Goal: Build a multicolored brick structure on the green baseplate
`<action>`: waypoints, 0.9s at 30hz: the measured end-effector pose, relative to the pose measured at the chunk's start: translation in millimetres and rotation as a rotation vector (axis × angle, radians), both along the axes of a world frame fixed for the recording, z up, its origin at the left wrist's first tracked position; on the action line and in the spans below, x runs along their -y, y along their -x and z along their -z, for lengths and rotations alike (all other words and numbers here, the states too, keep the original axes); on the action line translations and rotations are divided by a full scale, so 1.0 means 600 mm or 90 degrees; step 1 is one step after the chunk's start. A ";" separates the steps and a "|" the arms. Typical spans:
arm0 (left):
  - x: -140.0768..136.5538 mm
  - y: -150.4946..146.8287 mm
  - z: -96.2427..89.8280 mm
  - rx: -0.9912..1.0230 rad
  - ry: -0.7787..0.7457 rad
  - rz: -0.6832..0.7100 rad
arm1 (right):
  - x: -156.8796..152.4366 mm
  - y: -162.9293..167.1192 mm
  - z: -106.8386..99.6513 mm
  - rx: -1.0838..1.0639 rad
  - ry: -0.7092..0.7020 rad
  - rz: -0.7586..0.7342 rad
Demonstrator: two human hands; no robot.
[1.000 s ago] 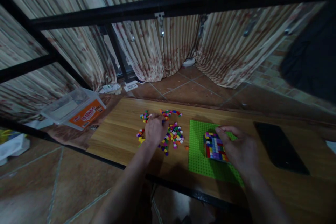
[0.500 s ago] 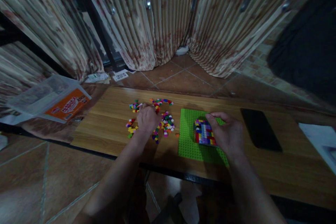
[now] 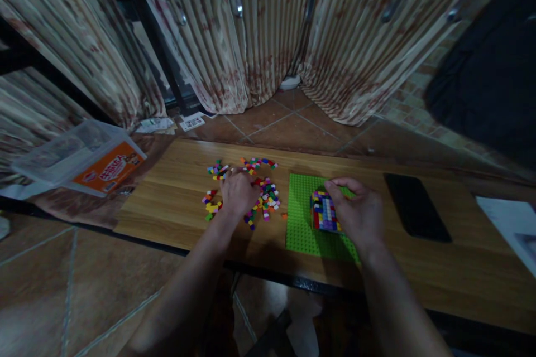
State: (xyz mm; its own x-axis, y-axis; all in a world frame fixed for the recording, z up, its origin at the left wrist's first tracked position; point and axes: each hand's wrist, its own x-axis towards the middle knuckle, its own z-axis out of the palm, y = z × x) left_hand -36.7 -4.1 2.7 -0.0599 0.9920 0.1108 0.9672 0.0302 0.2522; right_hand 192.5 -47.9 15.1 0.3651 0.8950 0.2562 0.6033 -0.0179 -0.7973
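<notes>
Over the loose toy bricks (image 3: 268, 196) on the wooden table, my left hand (image 3: 240, 194) reaches down with thumb and fingers apart. Its fingertips are partly hidden among the bricks. A green studded baseplate (image 3: 298, 228) lies to the right of the pile and carries a low rectangular block built of multicoloured bricks (image 3: 325, 212). My right hand (image 3: 359, 211) is at the block's far right side, thumb and forefinger pinched together near its top edge. Whatever is between those fingertips is too small to make out. The hand covers the block's right part.
A black tablet-like slab (image 3: 416, 206) lies right of the baseplate, with a white paper (image 3: 508, 223) beyond it. On the left stands a clear plastic box with an orange label (image 3: 111, 170). Striped curtains (image 3: 268, 39) hang behind the table (image 3: 167, 195).
My left hand has shifted slightly right over the bricks. My right hand has moved a little left along the block, its thumb and forefinger still pinched.
</notes>
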 end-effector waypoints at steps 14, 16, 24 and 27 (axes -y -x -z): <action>0.002 0.052 -0.005 0.538 0.084 0.183 | 0.006 0.121 0.013 0.118 -0.090 -0.280; 0.007 0.058 -0.006 0.572 0.094 0.192 | 0.003 0.125 0.018 0.134 -0.078 -0.281; 0.019 0.070 -0.002 0.465 0.075 0.157 | -0.003 0.128 0.044 0.228 0.027 -0.287; 0.021 0.070 -0.003 0.380 0.048 0.136 | -0.010 0.134 0.054 0.255 0.041 -0.295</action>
State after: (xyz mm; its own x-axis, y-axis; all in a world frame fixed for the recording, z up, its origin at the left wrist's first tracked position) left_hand -78.5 -16.9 4.2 0.1101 0.9927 0.0494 0.6473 -0.1093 0.7543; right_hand 112.1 -42.2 -17.4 -0.1795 0.9556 0.2337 0.8122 0.2780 -0.5129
